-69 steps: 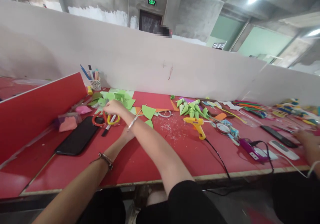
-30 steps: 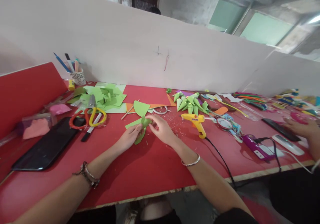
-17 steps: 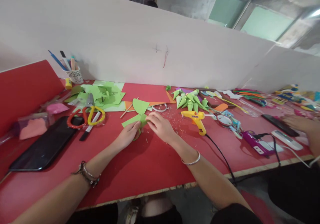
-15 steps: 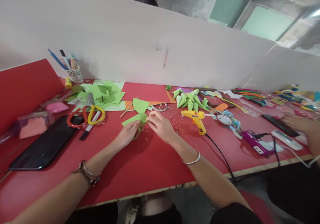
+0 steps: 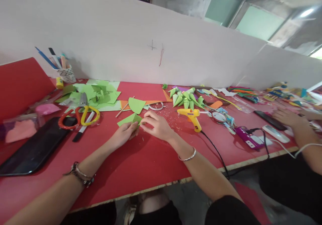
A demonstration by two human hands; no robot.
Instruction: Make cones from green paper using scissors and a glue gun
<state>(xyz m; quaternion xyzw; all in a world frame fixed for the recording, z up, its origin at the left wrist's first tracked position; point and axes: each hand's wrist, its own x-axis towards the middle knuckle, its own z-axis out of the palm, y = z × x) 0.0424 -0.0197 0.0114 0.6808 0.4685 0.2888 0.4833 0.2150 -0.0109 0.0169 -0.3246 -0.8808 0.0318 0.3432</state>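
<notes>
My left hand (image 5: 125,132) is closed on a piece of green paper (image 5: 129,119), its thumb on top of the sheet. At the paper's right edge, my right hand (image 5: 156,126) pinches with thumb and forefinger, touching the same piece. Just beyond my hands lies a separate green paper piece (image 5: 136,105) with a rounded edge, next to a thin wooden stick (image 5: 125,107). A yellow glue gun (image 5: 191,117) rests on the table to the right of my right hand. Green paper cones (image 5: 187,98) are grouped behind it.
Scissors (image 5: 90,115), a marker (image 5: 83,127), a black phone (image 5: 37,148) and green paper scraps (image 5: 100,92) lie at left. A purple power strip (image 5: 249,138) with cables is at right. Another person's hand (image 5: 284,117) rests near a black object. The table's front edge (image 5: 141,192) runs below my arms.
The view has turned slightly right, so things sit further left. The green paper in my hands now lies flatter, and its right end is less raised.
</notes>
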